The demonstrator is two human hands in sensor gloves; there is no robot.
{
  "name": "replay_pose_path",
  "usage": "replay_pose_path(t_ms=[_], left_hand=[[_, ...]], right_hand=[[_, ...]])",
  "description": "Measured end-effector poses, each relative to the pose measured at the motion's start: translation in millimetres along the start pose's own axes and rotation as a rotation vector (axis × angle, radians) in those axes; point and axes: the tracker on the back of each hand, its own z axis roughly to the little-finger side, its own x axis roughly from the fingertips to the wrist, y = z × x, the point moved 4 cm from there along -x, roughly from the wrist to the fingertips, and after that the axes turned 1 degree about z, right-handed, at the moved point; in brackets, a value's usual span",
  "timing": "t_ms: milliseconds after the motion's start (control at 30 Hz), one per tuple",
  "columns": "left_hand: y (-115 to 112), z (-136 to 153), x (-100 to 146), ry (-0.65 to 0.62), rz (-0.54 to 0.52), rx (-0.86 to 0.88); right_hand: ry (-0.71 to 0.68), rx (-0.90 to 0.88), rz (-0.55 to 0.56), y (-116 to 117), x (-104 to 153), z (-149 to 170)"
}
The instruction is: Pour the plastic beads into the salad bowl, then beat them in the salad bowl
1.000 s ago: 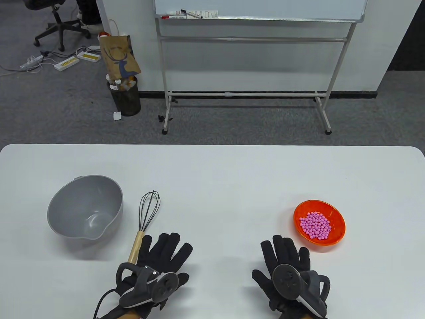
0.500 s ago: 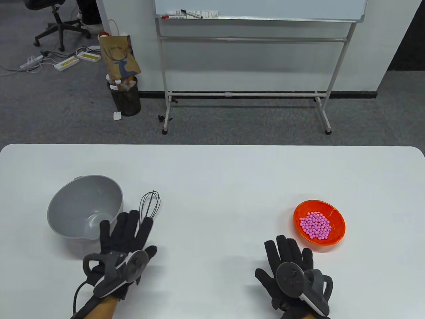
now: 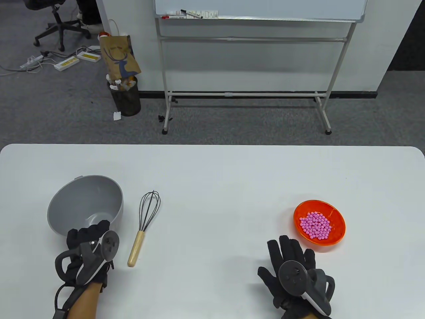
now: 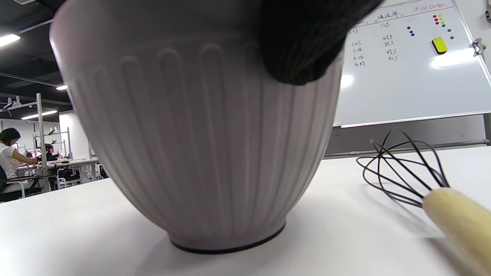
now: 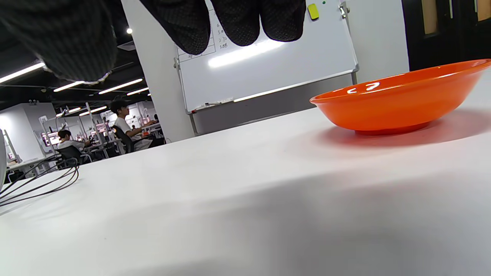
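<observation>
I see pink beads (image 3: 315, 226) heaped in the orange dish (image 3: 337, 237); the grey salad bowl (image 3: 83, 199) holds nothing. My left fingers (image 3: 94, 231) curl over its near rim; right fingers (image 3: 289, 247) lie flat near the dish.

The desk (image 3: 212, 172) is seen from above by the table view, which faces its far edge and the whiteboard (image 3: 259, 10) beyond. The left wrist view is set low near the desk's near left corner, very close to the salad bowl (image 4: 199, 130); the whisk (image 4: 406, 172) is shared with the other two views. The right wrist view is held just above the desk near its near right corner, the orange dish (image 5: 399, 103) being close by.
</observation>
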Motion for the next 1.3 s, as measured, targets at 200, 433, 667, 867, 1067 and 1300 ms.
replay_pose_path(t_ms=[200, 433, 667, 867, 1067, 1300], left_hand=[[0, 1, 1, -0.012, -0.03, -0.005], [24, -15, 8, -0.085, -0.116, 0.039], [61, -66, 38, -0.288, -0.226, 0.079], [83, -124, 80, -0.517, -0.245, 0.138], [90, -171, 121, -0.733, -0.216, 0.225], [79, -204, 158, -0.906, -0.188, 0.226]], right_hand=[[0.003, 0.002, -0.004, 0, 0, 0], [0.004, -0.003, 0.006, -1, 0, 0], [0.015, 0.002, 0.007, 0, -1, 1], [0.02, -0.002, 0.007, 0, -1, 3], [0.038, -0.007, 0.009, -1, -1, 7], [0.069, -0.016, 0.014, -2, -2, 14]])
